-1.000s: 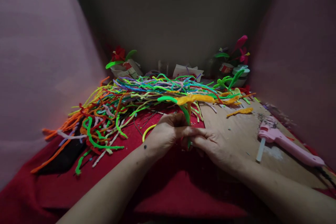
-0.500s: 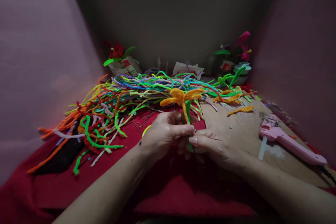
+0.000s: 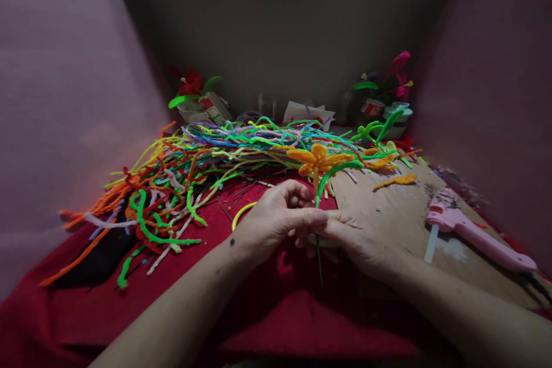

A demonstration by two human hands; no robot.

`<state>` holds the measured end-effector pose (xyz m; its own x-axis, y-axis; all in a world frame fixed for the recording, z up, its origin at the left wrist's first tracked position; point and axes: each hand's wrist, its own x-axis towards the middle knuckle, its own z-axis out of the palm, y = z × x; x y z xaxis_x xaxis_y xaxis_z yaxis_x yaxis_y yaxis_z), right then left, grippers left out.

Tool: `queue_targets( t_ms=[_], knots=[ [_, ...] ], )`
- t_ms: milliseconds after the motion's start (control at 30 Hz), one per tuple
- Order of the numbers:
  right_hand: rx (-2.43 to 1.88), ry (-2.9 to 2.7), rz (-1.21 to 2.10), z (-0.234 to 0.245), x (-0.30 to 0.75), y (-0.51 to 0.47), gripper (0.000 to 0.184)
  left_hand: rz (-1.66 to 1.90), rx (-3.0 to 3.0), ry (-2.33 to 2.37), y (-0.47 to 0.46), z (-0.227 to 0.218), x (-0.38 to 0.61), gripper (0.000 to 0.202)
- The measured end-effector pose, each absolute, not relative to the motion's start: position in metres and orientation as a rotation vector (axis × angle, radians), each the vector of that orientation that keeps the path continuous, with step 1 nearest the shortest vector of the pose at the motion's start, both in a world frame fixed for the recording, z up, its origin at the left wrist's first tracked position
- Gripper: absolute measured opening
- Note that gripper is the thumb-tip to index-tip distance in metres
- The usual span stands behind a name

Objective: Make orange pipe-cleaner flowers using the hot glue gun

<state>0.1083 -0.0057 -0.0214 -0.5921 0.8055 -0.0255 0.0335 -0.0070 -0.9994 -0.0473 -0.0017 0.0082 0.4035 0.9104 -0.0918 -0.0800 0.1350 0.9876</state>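
Observation:
An orange pipe-cleaner flower (image 3: 318,158) stands upright on a thin stem between my hands, with a curved green leaf (image 3: 340,169) beside it. My left hand (image 3: 284,213) is closed, its thumb and fingers pinching the stem just under the leaf. Close against it, my right hand (image 3: 349,233) is closed on the same stem, its thumb meeting the left thumb. The dark lower end of the stem shows below the fingers. Some fingertips of both hands are hidden behind the palms.
Many coloured pipe cleaners (image 3: 241,141) are heaped behind and to the left. On the right, a pink glue gun (image 3: 478,230) lies on a brown board (image 3: 366,198) with loose orange petals (image 3: 394,182). Potted craft flowers (image 3: 401,89) stand at the back. A red cloth (image 3: 276,322) covers the table.
The flower has turned, so its petals face me and the green leaf now sticks out to the right. The stem's lower end has come into view below my hands.

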Motion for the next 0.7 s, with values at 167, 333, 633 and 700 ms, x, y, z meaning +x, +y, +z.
queue_targets(
  t_ms=[167,333,633,700],
  knots=[
    [-0.971,-1.810,1.497,-0.020,0.107,-0.004,0.022,0.823,1.256,0.939,-0.001,0.010,-0.047,0.019],
    [-0.913,-1.753,1.597,-0.023,0.108,-0.001,0.021,0.879,1.266,0.937,0.001,0.009,-0.048,0.015],
    [-0.734,-1.610,1.837,-0.037,0.110,-0.002,0.035,0.796,1.120,0.714,0.001,0.004,-0.053,0.012],
    [-0.648,-1.496,1.955,-0.038,0.108,-0.004,0.035,0.814,1.032,0.633,0.002,0.002,-0.053,0.012]
  ],
)
